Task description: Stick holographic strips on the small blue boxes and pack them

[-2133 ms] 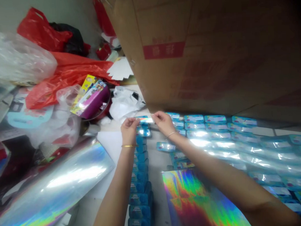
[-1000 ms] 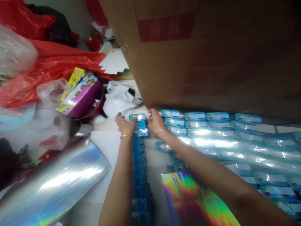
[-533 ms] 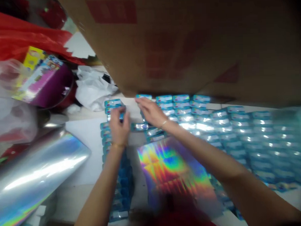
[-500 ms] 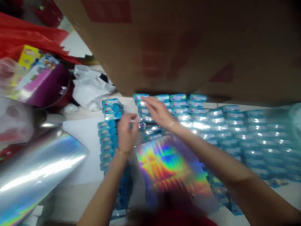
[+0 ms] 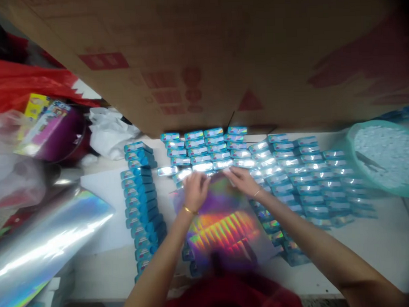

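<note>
My left hand (image 5: 195,189) is closed, its fingers pinched at the upper edge of a shiny rainbow-coloured sheet (image 5: 224,233). At that same edge, a little to the right, my right hand (image 5: 243,181) pinches with thumb and forefinger; a pale bit shows at its fingertips, too blurred to name. The sheet lies tilted in front of my body, over some small blue boxes. Just beyond my fingers stand rows of shiny-topped blue boxes (image 5: 197,151). Left of my left hand runs a column of similar blue boxes (image 5: 138,191).
A large cardboard box (image 5: 221,45) walls off the back. At right stands a pale green basin (image 5: 354,166) of white bits with a dark tool on top. A silver roll (image 5: 53,239), white paper (image 5: 101,188), a purple container (image 5: 69,136) and crumpled white plastic (image 5: 108,134) are at left.
My right hand has left the back boxes and come to the sheet's upper edge. My left hand has moved right from the left column to that edge. The view has shifted right.
</note>
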Demonstrator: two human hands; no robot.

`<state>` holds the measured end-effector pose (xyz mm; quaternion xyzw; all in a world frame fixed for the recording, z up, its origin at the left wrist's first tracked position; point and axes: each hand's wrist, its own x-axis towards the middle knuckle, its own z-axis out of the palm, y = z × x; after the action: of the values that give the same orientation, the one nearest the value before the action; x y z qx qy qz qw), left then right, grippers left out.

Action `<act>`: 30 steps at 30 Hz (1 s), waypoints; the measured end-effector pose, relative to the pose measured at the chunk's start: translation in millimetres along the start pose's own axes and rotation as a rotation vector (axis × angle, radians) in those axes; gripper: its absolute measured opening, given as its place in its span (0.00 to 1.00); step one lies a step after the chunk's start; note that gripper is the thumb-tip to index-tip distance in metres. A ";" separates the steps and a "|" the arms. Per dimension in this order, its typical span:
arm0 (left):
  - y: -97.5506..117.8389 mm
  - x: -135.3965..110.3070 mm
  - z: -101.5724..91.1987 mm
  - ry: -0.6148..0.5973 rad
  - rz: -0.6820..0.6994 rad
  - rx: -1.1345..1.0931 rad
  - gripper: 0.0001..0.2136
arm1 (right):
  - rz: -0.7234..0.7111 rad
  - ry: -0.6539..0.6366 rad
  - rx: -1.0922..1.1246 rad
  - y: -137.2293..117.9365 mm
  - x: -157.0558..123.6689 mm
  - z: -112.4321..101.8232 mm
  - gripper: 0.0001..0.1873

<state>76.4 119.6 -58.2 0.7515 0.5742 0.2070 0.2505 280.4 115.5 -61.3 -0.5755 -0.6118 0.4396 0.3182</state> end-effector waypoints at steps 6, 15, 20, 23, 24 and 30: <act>19.1 17.6 1.3 0.128 0.178 0.082 0.12 | 0.051 0.037 0.164 -12.0 7.0 8.9 0.25; 30.7 16.5 16.0 0.178 0.239 0.191 0.12 | 0.024 0.139 0.065 -8.7 11.7 13.9 0.18; 31.1 12.4 19.4 0.197 0.254 0.196 0.12 | 0.010 0.132 0.031 -9.6 11.8 13.5 0.20; 32.8 10.0 21.9 0.199 0.265 0.187 0.11 | 0.020 0.142 0.037 -8.6 13.1 14.1 0.21; 34.3 8.6 23.0 0.206 0.262 0.175 0.11 | 0.025 0.147 0.043 -7.5 14.1 14.5 0.22; 56.4 -20.9 19.9 0.188 0.224 -0.087 0.03 | 0.086 0.153 -0.055 5.0 20.9 9.6 0.24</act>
<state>125.8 84.6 -39.8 0.7768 0.4980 0.3275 0.2032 271.1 134.2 -72.2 -0.6415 -0.5723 0.3907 0.3292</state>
